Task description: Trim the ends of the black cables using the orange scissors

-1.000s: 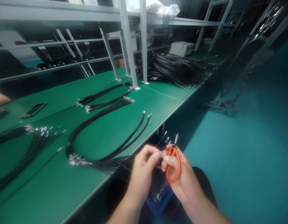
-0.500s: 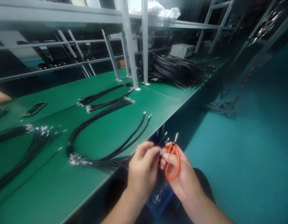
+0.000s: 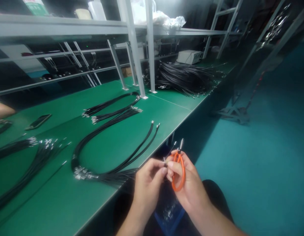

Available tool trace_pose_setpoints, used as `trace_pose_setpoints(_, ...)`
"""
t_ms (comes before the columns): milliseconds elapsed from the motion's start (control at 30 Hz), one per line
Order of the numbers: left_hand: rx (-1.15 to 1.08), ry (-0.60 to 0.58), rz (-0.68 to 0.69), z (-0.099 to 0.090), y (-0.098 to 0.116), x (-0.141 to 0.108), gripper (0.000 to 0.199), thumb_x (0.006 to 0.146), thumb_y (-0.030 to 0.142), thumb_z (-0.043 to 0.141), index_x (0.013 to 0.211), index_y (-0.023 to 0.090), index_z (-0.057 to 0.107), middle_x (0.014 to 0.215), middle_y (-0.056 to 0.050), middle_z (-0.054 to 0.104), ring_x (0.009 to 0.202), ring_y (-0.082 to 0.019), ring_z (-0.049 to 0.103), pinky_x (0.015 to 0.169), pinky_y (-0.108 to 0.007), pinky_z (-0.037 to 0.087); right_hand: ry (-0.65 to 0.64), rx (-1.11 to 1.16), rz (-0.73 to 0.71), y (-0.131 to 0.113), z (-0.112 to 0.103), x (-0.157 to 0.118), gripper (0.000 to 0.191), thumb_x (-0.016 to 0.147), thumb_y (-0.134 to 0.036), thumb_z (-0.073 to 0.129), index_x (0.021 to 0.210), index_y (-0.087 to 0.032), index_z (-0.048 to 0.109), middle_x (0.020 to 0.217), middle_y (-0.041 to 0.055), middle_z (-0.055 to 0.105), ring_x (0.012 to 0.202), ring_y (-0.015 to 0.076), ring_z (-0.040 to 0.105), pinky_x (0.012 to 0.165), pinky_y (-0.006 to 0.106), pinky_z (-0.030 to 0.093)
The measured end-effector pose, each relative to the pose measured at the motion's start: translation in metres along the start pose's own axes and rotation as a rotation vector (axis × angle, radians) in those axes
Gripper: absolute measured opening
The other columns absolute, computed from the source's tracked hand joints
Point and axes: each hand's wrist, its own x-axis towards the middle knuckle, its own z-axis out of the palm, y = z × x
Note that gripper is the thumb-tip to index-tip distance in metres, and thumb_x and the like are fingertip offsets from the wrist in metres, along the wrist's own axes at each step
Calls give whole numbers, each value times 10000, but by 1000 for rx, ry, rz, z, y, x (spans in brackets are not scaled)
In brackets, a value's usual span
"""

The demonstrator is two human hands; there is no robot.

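Observation:
My right hand (image 3: pixel 188 178) is closed around a pair of orange-handled scissors (image 3: pixel 183 170), whose short metal blades point up and away from me. Its thumb and forefinger also meet the fingertips of my left hand (image 3: pixel 149 183). Between them a small pale tip and a thin dark cable (image 3: pixel 172 148) show; the fingers cover most of it. My left hand is pinched on this cable end. Left of my hands, a curved bundle of black cables (image 3: pixel 79 147) lies on the green table, its strands running over the edge toward my left hand.
A blue bin (image 3: pixel 171 216) with small shiny bits sits below my hands. On the green table (image 3: pixel 55 203) lie more cable bundles (image 3: pixel 36 164), a phone (image 3: pixel 38 121) and a large black cable heap (image 3: pixel 184 77). Another person's forearm (image 3: pixel 3 110) rests far left. Shelf posts (image 3: pixel 139 62) rise behind.
Both hands have shifted slightly left and down, with the scissors moving along. My left fingers have changed their pinch, with the thumb now lower. The view has tilted up a little.

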Motion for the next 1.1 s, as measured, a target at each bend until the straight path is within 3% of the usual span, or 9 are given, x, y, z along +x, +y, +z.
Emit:
trace_pose_setpoints(167, -18, -45, -21, -1, 3, 0, 96, 815, 230, 624, 751, 158, 621, 665, 15, 593, 558, -92, 487, 528, -188, 402, -69, -226, -77, -6, 0, 6, 289, 750, -141, 709, 960, -210, 523, 781, -27, 642, 432, 24, 439, 446, 154, 358)
trace_pose_setpoints(367, -123, -27, -39, -4, 6, 0, 97, 805, 247, 644, 764, 166, 610, 666, 30, 561, 547, -75, 468, 525, -174, 403, -107, -226, -101, -7, -3, 5, 243, 769, -133, 671, 921, -231, 508, 655, -81, 551, 455, 39, 424, 459, 154, 342)
trace_pose_setpoints(533, -113, -26, -60, -5, 5, 1, 123, 806, 253, 641, 746, 158, 592, 667, 30, 534, 553, -73, 460, 532, -176, 391, -3, -522, -365, -8, -12, -3, 271, 758, -178, 696, 966, -253, 540, 791, -29, 638, 510, 87, 500, 472, 201, 418)
trace_pose_setpoints(633, -103, -45, -61, -4, 7, 0, 138, 804, 267, 643, 748, 153, 588, 651, 30, 522, 545, -77, 444, 521, -184, 373, -46, -662, -448, -14, -9, -5, 315, 703, -172, 751, 951, -249, 573, 965, 32, 690, 574, 113, 541, 574, 259, 484)
trace_pose_setpoints(733, -77, -62, -55, -4, 7, -2, 153, 806, 286, 640, 751, 152, 590, 642, 27, 524, 539, -82, 434, 517, -193, 362, -123, -617, -324, -19, -2, -2, 277, 717, -179, 743, 923, -239, 567, 942, 33, 704, 540, 96, 529, 535, 239, 473)
trace_pose_setpoints(867, -44, -76, -39, -4, 5, -4, 165, 811, 297, 634, 740, 156, 587, 635, 24, 536, 528, -86, 427, 514, -202, 358, -148, -454, -186, -18, 2, 5, 258, 728, -202, 740, 893, -222, 542, 719, -27, 664, 439, 57, 461, 411, 165, 371)
trace_pose_setpoints(1100, -115, -51, -19, -5, 4, -4, 140, 799, 282, 651, 760, 158, 599, 655, 17, 563, 534, -85, 449, 515, -198, 373, -128, -267, -24, -12, -1, 4, 277, 750, -168, 718, 909, -213, 497, 594, -81, 568, 427, 37, 435, 438, 149, 344)
